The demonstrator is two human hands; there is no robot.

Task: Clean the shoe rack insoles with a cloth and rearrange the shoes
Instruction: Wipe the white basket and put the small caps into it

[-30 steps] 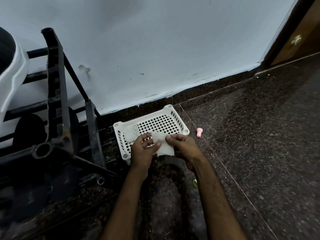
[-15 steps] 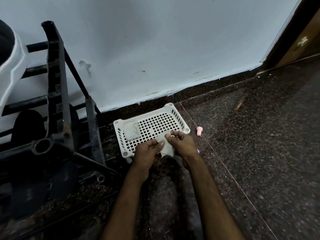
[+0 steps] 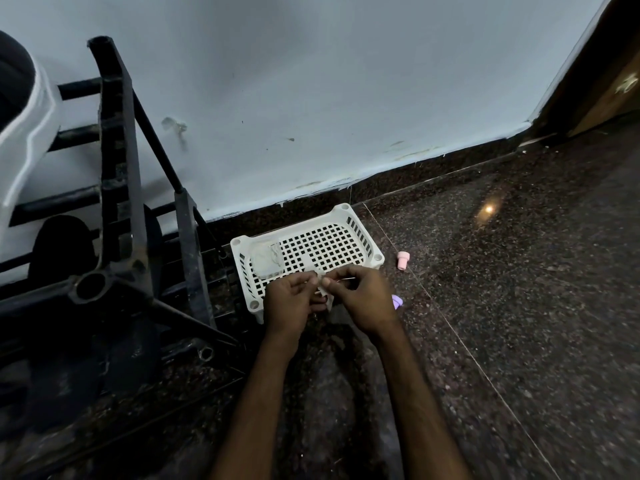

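At centre frame, the left hand (image 3: 289,303) and right hand (image 3: 363,299) both pinch the cloth (image 3: 327,298). Wiping the shoe rack (image 3: 117,161), at left, seems not yet begun.

Dark speckled stone floor (image 3: 519,306), thin joint lines. White perforated basket (image 3: 362,233) sits at the wall edge, black shoe rack (image 3: 117,168) just beside it on the left. Small pink piece (image 3: 402,260) near the basket's right; purple piece (image 3: 397,301) nearer, partly hidden.

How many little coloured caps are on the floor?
2. A pink cap lies right of the white basket; a purple cap peeks out beside the right hand. Others may be hidden from view.
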